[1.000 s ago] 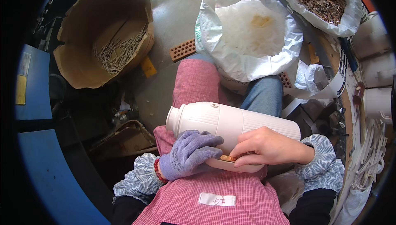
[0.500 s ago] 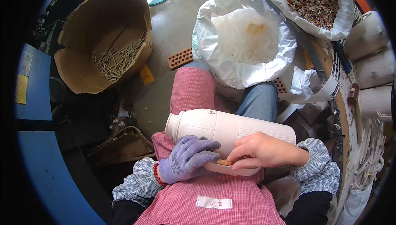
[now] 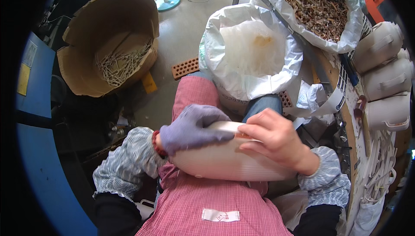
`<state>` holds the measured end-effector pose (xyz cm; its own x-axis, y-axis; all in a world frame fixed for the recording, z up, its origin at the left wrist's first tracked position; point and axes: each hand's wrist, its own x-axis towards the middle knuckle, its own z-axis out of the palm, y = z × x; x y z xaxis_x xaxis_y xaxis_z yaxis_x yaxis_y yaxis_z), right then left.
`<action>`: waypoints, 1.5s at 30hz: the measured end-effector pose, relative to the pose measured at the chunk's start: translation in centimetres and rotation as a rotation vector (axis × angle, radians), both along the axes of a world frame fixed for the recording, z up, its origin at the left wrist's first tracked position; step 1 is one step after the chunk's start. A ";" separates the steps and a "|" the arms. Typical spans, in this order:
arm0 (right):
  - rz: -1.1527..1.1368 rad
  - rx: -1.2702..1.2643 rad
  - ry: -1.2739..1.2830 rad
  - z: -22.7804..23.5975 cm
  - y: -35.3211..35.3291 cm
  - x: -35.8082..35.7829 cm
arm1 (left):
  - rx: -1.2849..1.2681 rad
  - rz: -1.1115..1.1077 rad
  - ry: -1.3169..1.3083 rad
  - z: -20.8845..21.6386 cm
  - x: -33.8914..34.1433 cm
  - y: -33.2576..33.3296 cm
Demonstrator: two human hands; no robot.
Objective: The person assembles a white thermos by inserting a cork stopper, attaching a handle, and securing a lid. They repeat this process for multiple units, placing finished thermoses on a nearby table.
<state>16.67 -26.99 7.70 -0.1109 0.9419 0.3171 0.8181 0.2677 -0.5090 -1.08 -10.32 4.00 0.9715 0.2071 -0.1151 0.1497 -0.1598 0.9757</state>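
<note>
A pale pinkish-white ribbed plastic jug body point(image 3: 229, 164) lies sideways across my lap, its handle point(image 3: 227, 126) turned up and away from me. Wrapped over the jug at the handle is my left hand point(image 3: 190, 128), in a purple glove and closed on it. My bare right hand point(image 3: 279, 138) is closed too, thumb and fingers pinching a small brown strip point(image 3: 242, 135) against the handle's edge. The fingers hide most of that strip, so its kind does not show.
Between my knees and beyond stands a white sack point(image 3: 207, 50) of translucent scraps. A cardboard box point(image 3: 69, 69) with thin sticks is at the left. Several similar jugs point(image 3: 387, 110) stand at the right, above a bundle of pale strips point(image 3: 376, 171). A perforated brick point(image 3: 186, 68) lies on the floor.
The jug has been rolled over, so its handle side has gone from facing me to facing up and away. Both hands have moved up with it, the right still pinching the brown strip.
</note>
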 end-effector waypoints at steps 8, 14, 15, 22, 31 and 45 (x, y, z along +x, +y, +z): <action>-0.160 0.190 -0.383 -6.0 1.3 0.2 | -0.263 -0.093 0.320 -4.5 2.9 2.1; -0.145 0.150 -0.411 -6.0 1.4 0.0 | -0.275 -0.098 0.237 -5.0 2.5 2.2; -0.143 0.153 -0.414 -6.1 1.5 -0.1 | -0.260 -0.077 0.232 -4.7 2.4 2.1; -0.161 -0.470 0.325 -7.5 0.7 3.5 | -0.059 -0.012 0.202 -4.3 3.5 0.8; -0.414 -0.416 0.756 -6.5 -5.0 3.2 | -0.018 -0.261 0.184 -1.4 8.0 -1.3; -0.230 -0.084 0.144 -3.1 -9.3 -4.3 | 0.807 -0.211 -0.509 -2.3 -1.5 -6.2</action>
<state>12.39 -36.28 4.61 0.1489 0.9609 0.2336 0.7701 0.0355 -0.6369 -2.54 -16.55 1.74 0.8921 -0.1442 0.4282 -0.3674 -0.7833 0.5015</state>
